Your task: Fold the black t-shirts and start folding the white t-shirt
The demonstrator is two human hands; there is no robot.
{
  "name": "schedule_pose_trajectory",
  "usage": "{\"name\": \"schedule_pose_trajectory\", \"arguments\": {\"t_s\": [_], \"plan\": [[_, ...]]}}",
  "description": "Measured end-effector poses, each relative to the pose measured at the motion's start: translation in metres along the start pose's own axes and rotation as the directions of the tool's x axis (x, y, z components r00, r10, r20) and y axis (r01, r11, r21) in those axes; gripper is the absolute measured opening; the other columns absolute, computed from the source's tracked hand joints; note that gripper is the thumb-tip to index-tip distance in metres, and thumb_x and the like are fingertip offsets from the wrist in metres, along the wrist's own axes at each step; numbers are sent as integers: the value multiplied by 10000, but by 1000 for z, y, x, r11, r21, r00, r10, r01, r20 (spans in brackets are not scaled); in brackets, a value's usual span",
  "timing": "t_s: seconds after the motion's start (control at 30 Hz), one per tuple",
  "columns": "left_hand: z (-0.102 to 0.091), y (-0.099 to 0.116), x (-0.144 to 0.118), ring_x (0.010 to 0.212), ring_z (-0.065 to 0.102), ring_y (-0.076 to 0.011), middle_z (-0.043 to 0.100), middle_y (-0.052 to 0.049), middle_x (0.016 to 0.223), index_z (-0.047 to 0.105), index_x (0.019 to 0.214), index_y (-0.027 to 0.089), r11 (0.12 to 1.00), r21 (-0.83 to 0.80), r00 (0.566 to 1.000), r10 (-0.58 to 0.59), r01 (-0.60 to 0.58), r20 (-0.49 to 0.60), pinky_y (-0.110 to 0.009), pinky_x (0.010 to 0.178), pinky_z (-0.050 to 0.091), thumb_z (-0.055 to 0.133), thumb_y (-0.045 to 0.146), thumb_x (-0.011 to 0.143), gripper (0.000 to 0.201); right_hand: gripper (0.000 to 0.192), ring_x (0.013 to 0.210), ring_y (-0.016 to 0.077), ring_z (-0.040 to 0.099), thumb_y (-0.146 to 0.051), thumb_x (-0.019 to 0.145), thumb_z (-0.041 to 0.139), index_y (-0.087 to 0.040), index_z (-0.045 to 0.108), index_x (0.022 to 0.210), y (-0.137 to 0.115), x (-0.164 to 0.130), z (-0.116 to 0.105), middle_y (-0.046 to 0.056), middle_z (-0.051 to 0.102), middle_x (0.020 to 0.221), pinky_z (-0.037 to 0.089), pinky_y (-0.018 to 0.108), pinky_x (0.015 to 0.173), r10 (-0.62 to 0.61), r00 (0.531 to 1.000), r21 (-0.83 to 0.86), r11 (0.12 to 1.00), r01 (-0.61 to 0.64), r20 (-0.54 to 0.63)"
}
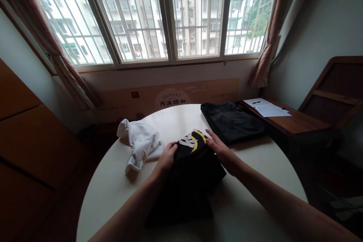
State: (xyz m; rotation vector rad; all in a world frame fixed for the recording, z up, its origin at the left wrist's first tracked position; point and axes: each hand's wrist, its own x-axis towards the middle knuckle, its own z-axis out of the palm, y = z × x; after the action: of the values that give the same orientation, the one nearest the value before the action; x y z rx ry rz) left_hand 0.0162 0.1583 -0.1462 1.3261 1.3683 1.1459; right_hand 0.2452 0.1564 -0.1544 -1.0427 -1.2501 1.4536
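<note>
A black T-shirt (187,189) with a white and yellow print lies partly folded on the round white table (104,196) before me. My left hand (168,155) grips its left edge near the print, the thumb side uppermost. On the opposite side, my right hand (220,150) touches the cloth beside the print, its fingers stretched out and apart. Below my right hand a flap of the shirt sticks out to the right. The cloth's dark folds are hard to make out.
A crumpled white garment (143,141) rests at the table's left. Folded black cloth (231,121) lies at the back right. Beyond it stands a brown wooden surface (306,121) with papers (266,107) and a pen. A printed cardboard panel (198,92) leans below the window.
</note>
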Motion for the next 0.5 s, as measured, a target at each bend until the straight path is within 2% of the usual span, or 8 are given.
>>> {"name": "schedule_pose_trajectory", "arguments": {"t_s": [0.07, 0.1, 0.17, 0.23, 0.3, 0.37, 0.43, 0.5], "plan": [[-4, -1, -2, 1163, 582, -299, 610, -175, 1272, 555, 1228, 107, 978, 152, 982, 157, -140, -105, -434, 1018, 471, 491, 495, 853, 543, 1099, 1423, 287, 431, -400, 728, 798, -255, 182, 1627, 0, 2, -3, 157, 328, 1598, 321, 437, 1198, 18, 996, -53, 999, -13, 86], [-6, 1, -5, 1155, 574, -299, 607, -163, 1263, 571, 1223, 121, 934, 260, 956, 276, -243, -98, -442, 1012, 462, 490, 516, 882, 528, 1164, 1387, 288, 470, -299, 667, 822, -251, 168, 1628, -1, 2, -5, 155, 337, 1594, 347, 426, 1181, 5, 988, -52, 999, 3, 153], [-7, 8, -14, 1126, 566, -295, 625, -127, 1207, 630, 1175, 154, 789, 444, 897, 435, -425, 85, -447, 1002, 445, 530, 534, 913, 473, 1174, 1340, 283, 511, -180, 627, 785, -271, 174, 1625, -3, 0, -7, 124, 344, 1597, 414, 405, 1125, -38, 957, -7, 999, 42, 286], [-5, 16, -24, 1115, 552, -310, 638, -106, 1174, 656, 1167, 163, 647, 549, 849, 418, -529, 325, -461, 1004, 425, 664, 517, 864, 466, 1120, 1296, 264, 540, -132, 641, 719, -300, 199, 1618, -3, -3, -7, 97, 351, 1594, 464, 370, 1056, -50, 941, -22, 998, 60, 334], [-1, 19, -31, 1144, 524, -328, 624, -109, 1223, 648, 1197, 154, 538, 641, 836, 342, -548, 429, -465, 1011, 412, 777, 376, 777, 492, 1071, 1179, 238, 599, -110, 659, 660, -304, 220, 1616, 0, -4, -7, 101, 402, 1552, 509, 331, 943, -54, 959, -147, 984, 99, 280], [3, 19, -33, 1154, 517, -324, 622, -109, 1233, 660, 1162, 151, 473, 720, 861, 296, -508, 413, -445, 1006, 410, 721, 199, 775, 395, 1015, 990, 197, 640, -111, 682, 615, -278, 250, 1614, 6, -2, -8, 107, 534, 1403, 518, 296, 813, -79, 978, -312, 940, 138, 195], [2, 16, -28, 1102, 560, -304, 650, -105, 1175, 674, 1115, 159, 506, 748, 902, 266, -430, 339, -418, 952, 429, 584, 136, 832, 298, 938, 844, 163, 624, -121, 711, 572, -247, 302, 1601, 13, 3, -11, 76, 635, 1162, 489, 264, 723, -110, 982, -405, 899, 164, 155], [-3, 15, -20, 1003, 608, -297, 680, -105, 1066, 675, 1070, 159, 607, 705, 930, 268, -367, 254, -410, 883, 440, 490, 208, 901, 255, 841, 765, 139, 586, -129, 727, 527, -223, 403, 1553, 17, 9, -16, 37, 641, 962, 449, 241, 676, -153, 981, -434, 881, 191, 122]]}}
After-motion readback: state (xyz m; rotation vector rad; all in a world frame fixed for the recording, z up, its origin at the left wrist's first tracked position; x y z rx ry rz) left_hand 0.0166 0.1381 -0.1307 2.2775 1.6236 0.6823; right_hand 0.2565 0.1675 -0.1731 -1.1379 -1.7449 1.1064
